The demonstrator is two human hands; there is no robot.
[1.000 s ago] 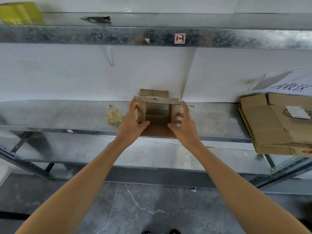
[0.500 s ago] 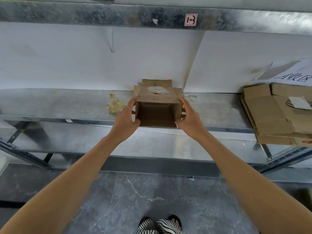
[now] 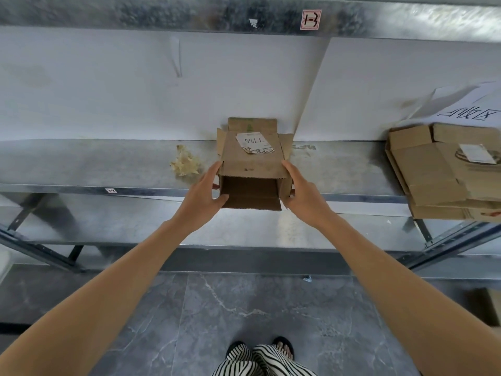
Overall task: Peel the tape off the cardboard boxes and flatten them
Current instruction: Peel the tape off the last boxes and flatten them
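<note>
Fingers of my left hand lie nearly straight along the left wall of the cardboard box, with the thumb hooked at the near lower corner. My right hand mirrors it on the right wall; its thumb is mostly hidden behind the box corner. Both hands clasp the box between them.

I'm holding the box at the front lip of the metal shelf, open end towards me and far flaps splayed. Whether its base rests on the shelf I cannot tell. A paper label sits on top. I can make out no tape on it from this angle.

It looks empty and light. I judge the corrugated walls stiff enough to hold but ready to fold along the creases, so pressing on opposite side walls should collapse it. Crumpled tape lies on the shelf to the left, and flattened cardboard is stacked well to the right.
</note>
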